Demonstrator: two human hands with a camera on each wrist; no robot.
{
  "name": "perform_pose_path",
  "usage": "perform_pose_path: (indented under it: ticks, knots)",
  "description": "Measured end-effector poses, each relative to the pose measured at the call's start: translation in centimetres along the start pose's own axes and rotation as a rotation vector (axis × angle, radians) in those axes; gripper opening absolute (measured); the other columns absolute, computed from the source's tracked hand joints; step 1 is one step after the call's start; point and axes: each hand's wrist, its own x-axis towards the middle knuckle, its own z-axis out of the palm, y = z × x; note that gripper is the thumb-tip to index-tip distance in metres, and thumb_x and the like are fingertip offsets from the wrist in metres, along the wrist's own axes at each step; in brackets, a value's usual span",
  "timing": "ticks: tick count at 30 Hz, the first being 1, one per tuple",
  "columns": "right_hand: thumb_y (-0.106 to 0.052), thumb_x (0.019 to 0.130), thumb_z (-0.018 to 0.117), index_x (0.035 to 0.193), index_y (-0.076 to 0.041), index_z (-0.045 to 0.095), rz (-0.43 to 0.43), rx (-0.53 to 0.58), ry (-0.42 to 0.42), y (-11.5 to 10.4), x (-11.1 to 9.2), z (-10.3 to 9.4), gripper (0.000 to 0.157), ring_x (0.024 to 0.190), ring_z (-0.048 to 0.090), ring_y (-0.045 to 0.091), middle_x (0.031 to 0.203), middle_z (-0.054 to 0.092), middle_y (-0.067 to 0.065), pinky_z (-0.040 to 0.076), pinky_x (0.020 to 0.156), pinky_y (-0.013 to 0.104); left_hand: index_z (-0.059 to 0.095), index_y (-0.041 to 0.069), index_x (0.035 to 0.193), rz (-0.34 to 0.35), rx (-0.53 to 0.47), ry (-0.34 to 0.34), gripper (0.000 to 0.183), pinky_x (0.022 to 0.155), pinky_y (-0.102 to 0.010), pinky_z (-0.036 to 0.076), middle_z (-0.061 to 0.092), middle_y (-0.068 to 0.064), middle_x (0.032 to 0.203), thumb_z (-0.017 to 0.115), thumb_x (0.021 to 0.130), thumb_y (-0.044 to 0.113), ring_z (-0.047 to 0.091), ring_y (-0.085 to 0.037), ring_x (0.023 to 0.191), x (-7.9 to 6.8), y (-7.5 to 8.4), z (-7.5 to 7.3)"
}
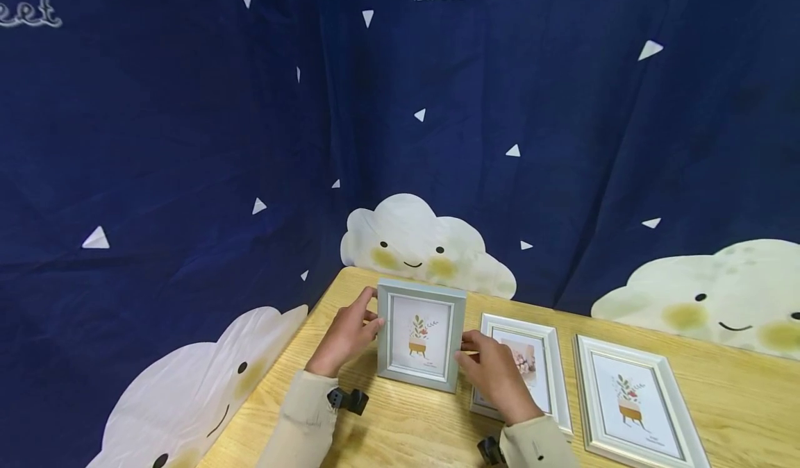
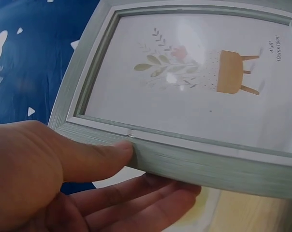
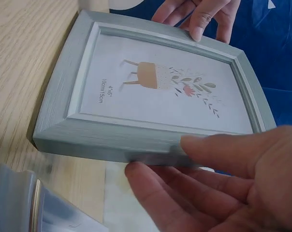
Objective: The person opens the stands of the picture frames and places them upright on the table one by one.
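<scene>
A grey-green picture frame (image 1: pixel 417 329) stands upright, close to the back left corner of the wooden table (image 1: pixel 387 419), its front towards me. Its print is a plant in an orange pot on legs. My left hand (image 1: pixel 346 332) holds the left side, with the thumb (image 2: pixel 100 157) on the front border and the fingers going behind. On the opposite side my right hand (image 1: pixel 496 371) pinches the border between its thumb (image 3: pixel 218 150) and fingers. In the right wrist view the frame's lower edge rests on the wood.
Right of the held frame lies a silver-white frame (image 1: pixel 556 378) with a pink flower picture, partly covered by my right hand. A similar frame (image 1: pixel 662 374) with a plant print lies further right. A dark blue curtain (image 1: pixel 469 141) with cloud faces borders the table behind and left.
</scene>
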Motion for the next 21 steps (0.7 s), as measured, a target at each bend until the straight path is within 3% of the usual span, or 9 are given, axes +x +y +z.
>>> perform_pose_path:
  ticks: [14, 21]
  knots:
    - [-0.008, 0.088, 0.068, 0.111, -0.006, 0.068, -0.006, 0.005, 0.057, 0.0, -0.1, -0.2, 0.023, 0.091, 0.068, 0.023, 0.099, 0.072, 0.007, 0.053, 0.080, 0.041, 0.051, 0.016, 0.129, 0.010, 0.051, 0.045, 0.039, 0.064, -0.033, 0.051, 0.071, -0.010, 0.091, 0.062, 0.093, 0.007, 0.066, -0.017, 0.075, 0.1, 0.0, 0.2]
    - [-0.010, 0.089, 0.068, 0.115, -0.008, 0.067, -0.029, 0.009, 0.101, -0.6, -0.2, -1.0, 0.026, 0.092, 0.069, 0.025, 0.102, 0.072, 0.008, 0.054, 0.079, 0.041, 0.049, 0.018, 0.135, 0.053, 0.056, 0.088, 0.044, 0.070, -0.039, 0.052, 0.071, -0.009, 0.094, 0.063, 0.094, 0.012, 0.068, -0.021, 0.083, -0.1, 0.7, -0.2]
